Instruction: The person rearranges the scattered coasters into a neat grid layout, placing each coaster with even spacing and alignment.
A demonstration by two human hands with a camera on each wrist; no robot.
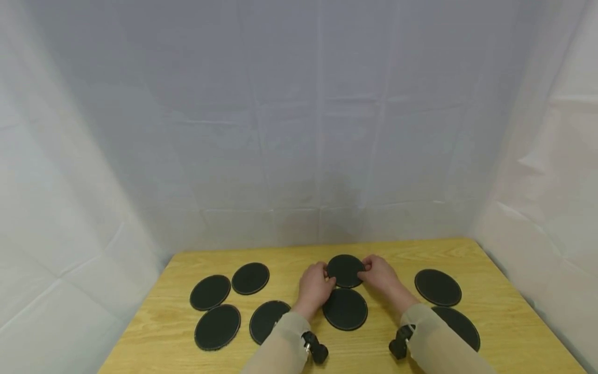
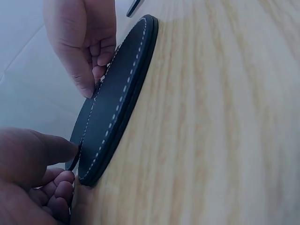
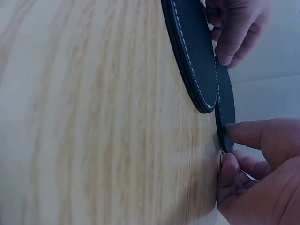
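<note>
Head view: from above and behind the hands, facing forward and down across the whole wooden table [image 1: 490,259] toward the white backdrop [image 1: 299,104]. Left- and right-wrist views: very close, grazing the tabletop from opposite sides (each shows the other hand). All three share the held black disc [image 1: 345,270] [image 2: 82,129] [image 3: 226,110].

Bare wooden table [image 1: 490,270] behind and right of the hands: free. Round black stitched mats [image 1: 217,326] crowd the left; two more mats [image 1: 437,287] sit right.
</note>
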